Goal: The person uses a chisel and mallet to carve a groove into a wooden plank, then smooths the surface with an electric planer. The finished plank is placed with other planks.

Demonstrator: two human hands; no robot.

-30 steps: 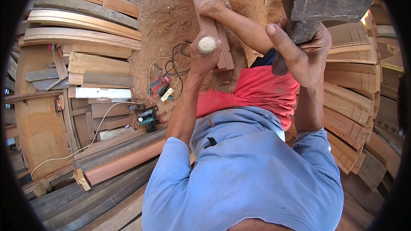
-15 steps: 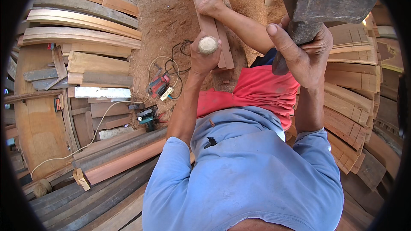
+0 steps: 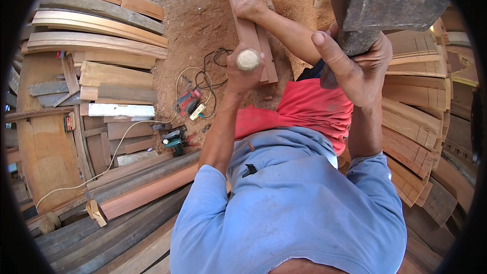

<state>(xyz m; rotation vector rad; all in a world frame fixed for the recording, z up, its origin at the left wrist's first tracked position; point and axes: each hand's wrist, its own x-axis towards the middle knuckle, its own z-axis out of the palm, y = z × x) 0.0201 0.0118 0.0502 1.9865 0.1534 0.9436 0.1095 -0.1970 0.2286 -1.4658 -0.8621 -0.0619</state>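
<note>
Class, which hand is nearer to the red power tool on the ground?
Left. In the picture, the left hand is above and right of the red power tool; the right hand is much farther right.

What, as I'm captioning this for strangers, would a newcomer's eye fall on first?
Probably the dark, block-headed tool at the upper right, large in the frame and held in the right hand. Next come the pale round end of something in the left hand, above centre, and the bright red garment mid-picture.
</note>
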